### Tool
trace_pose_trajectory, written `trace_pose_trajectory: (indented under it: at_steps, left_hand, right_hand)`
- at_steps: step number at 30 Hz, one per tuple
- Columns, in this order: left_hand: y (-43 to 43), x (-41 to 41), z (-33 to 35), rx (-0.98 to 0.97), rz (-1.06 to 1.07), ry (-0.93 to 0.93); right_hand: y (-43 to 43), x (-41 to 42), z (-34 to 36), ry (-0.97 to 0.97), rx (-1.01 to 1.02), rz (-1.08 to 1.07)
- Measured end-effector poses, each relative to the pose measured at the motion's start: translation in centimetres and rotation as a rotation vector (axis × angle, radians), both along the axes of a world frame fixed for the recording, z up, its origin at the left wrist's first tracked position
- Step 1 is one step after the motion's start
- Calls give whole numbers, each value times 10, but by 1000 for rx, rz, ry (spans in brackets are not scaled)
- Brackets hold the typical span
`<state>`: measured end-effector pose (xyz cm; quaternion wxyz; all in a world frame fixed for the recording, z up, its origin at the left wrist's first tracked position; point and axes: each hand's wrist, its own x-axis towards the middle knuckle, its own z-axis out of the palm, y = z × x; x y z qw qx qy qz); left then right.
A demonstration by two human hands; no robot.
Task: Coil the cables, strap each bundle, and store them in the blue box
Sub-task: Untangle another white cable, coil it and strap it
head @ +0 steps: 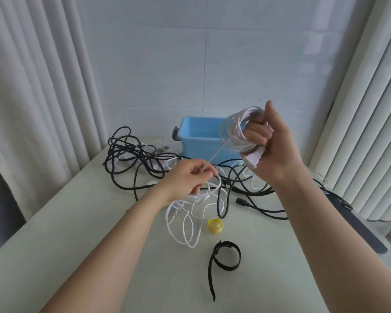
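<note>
Coiling the white cable (185, 224) hand to hand, straps near, box far.
Nearest us lie the black strap (226, 256) and yellow strap (215, 225), untouched. Beyond them the cable's slack pools just under our left hand (190, 179), whose fingers pinch one strand. That strand runs taut up and rightward to the coil (237, 129), clenched in our raised right hand (273, 145). The left sits nearer the slack, so we judge it feeds. Behind lie tangled black cables (131, 159) and the blue box (201, 138). No writing is readable.

Blue box (199, 141), white cable (237, 129), black cables (131, 159) — yellow strap (215, 225), black strap (226, 256)
</note>
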<state>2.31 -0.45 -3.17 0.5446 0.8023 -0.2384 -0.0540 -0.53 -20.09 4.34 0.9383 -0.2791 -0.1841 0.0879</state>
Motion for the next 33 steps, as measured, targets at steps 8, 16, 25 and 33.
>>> trace_pose_trajectory:
  at_steps: [8, 16, 25, 33]
  left_hand:
    - [-6, -4, -8, 278, -81, 13]
    - [-1, -8, 8, 75, -40, -147]
    - [1, -10, 29, -169, 243, -373]
    - [19, 3, 29, -189, 442, -484]
  right_hand:
    - [-54, 18, -2, 132, -408, -1119]
    - [-55, 27, -37, -132, -1348, -928]
    - [-13, 12, -44, -267, -1536, -241]
    - [-8, 6, -40, -347, -1232, 71]
